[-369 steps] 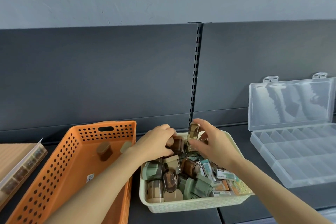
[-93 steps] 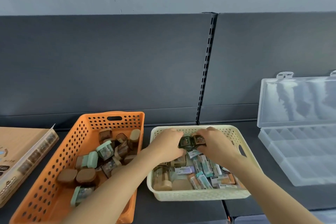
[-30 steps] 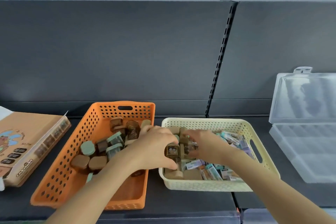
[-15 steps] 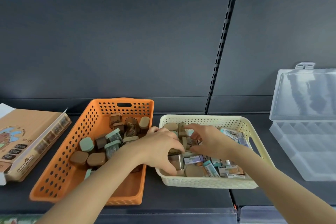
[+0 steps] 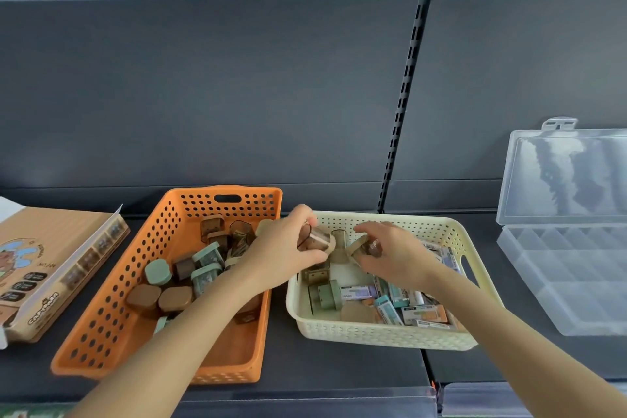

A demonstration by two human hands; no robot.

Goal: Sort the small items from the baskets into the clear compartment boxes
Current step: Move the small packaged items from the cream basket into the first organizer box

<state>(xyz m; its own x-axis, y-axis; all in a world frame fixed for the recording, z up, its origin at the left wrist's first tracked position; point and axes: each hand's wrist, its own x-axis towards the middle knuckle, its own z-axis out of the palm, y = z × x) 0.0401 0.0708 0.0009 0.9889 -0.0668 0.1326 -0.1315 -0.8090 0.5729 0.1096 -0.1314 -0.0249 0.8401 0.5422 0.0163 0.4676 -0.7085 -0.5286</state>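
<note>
A cream basket (image 5: 383, 334) in the middle holds small brown, green and wrapped items. My left hand (image 5: 281, 251) grips a small brown capped container (image 5: 317, 239) over the basket's left rim. My right hand (image 5: 397, 253) grips another brown container (image 5: 364, 246) inside the cream basket. An orange basket (image 5: 159, 322) to the left holds several brown and green containers. A clear compartment box (image 5: 573, 278) lies open at the right, its lid leaning on the back panel.
A tan cardboard box (image 5: 44, 268) with a cartoon print lies at the far left. Everything stands on a dark shelf (image 5: 339, 370) with a dark back panel and a slotted upright (image 5: 403, 102).
Both hands have risen from the pile in the cream basket, each holding a brown container. The left hand has shifted toward the basket's left rim.
</note>
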